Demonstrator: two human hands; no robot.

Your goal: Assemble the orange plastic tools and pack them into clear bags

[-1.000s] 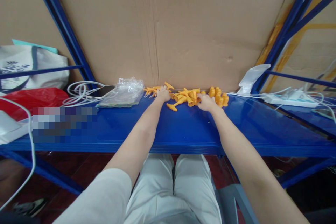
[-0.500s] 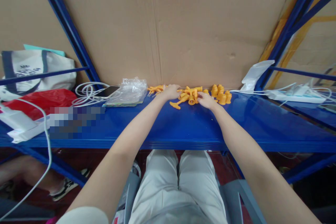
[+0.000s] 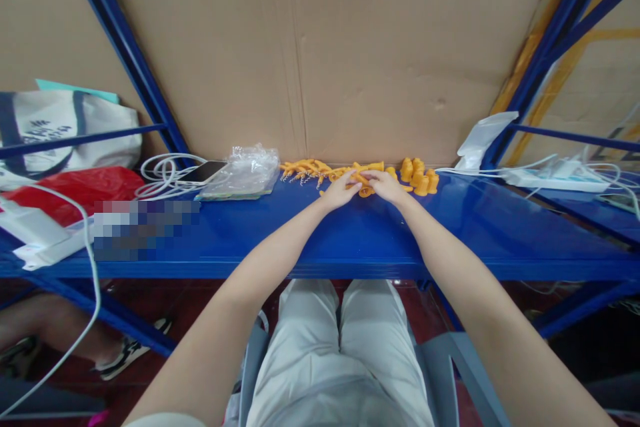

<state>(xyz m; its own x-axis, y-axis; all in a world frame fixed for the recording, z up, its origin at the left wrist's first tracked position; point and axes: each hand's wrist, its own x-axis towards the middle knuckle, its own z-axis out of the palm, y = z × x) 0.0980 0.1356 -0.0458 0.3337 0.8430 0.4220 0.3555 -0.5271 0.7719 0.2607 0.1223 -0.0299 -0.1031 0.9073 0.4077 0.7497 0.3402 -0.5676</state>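
A heap of small orange plastic parts (image 3: 365, 171) lies at the back of a blue metal shelf (image 3: 350, 240), against a cardboard wall. My left hand (image 3: 341, 191) and my right hand (image 3: 387, 185) meet in the middle of the heap, fingers curled around orange pieces. More thin orange parts (image 3: 303, 169) lie to the left of my hands, and a cluster of stubby orange caps (image 3: 419, 175) stands to the right. What exactly each hand grips is partly hidden by the fingers.
Left of the heap lie a crumpled clear plastic bag (image 3: 243, 173), a phone (image 3: 204, 172) and coiled white cable (image 3: 163, 177). A red bag (image 3: 70, 190) and tote bag (image 3: 60, 130) sit far left. A power strip (image 3: 555, 180) with cables lies right. Another person's leg and shoe (image 3: 113, 357) show below.
My left hand has moved right from the thin parts to the middle of the heap, meeting my right hand. The loose orange piece near the shelf front is now under my left hand.
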